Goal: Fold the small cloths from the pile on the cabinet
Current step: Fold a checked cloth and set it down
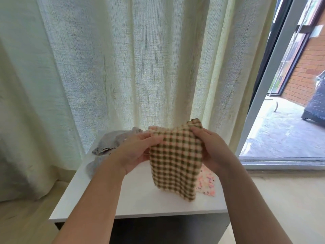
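Green-and-cream checked cloth (175, 161) hangs between your hands above the white cabinet top (140, 196). Your left hand (135, 152) pinches its upper left edge; your right hand (209, 147) grips the upper right corner, fingers curled into the fabric. Behind your left hand lies the grey pile (112, 143). Below your right hand, a pink speckled cloth (209, 184) rests on the cabinet, partly hidden.

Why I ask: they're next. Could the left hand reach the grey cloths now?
Probably, once freed: the left hand grips the checked cloth, but the grey cloths lie just beyond it, nothing between.
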Motion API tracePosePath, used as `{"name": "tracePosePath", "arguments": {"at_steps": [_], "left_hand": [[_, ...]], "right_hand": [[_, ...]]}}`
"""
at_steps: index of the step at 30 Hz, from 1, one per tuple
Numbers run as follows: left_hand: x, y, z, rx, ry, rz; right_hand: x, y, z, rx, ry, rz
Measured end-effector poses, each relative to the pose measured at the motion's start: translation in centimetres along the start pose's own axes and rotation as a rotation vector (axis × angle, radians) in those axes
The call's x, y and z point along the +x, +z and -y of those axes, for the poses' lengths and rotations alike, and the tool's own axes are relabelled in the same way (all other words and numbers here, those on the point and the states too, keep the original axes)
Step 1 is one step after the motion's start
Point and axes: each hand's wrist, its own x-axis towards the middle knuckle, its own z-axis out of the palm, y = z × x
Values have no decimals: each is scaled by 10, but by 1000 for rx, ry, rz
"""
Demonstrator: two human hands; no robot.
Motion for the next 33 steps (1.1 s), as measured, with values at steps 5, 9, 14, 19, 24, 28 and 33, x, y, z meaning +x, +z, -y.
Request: {"name": "tracePosePath", "arguments": {"at_steps": [5, 9, 14, 19, 24, 28, 33], "left_hand": [[10, 0, 5, 45, 15, -233], [6, -4, 4, 27, -6, -184], [6, -5, 7, -57, 15, -77], [10, -7, 7, -58, 34, -167], [5, -2, 3, 80, 85, -258], [5, -3, 3, 304, 249, -395], [-3, -2, -2, 586, 436, -444]], "right_hand": [[1, 0, -10, -114, 175, 159], [7, 2, -12, 67, 100, 84], [9, -3, -16, 34, 150, 88], [9, -2, -25, -135, 114, 160], [11, -4, -23, -155, -1, 34], [9, -3, -22, -189, -196, -101], [8, -8, -19, -552, -383, -20]]}}
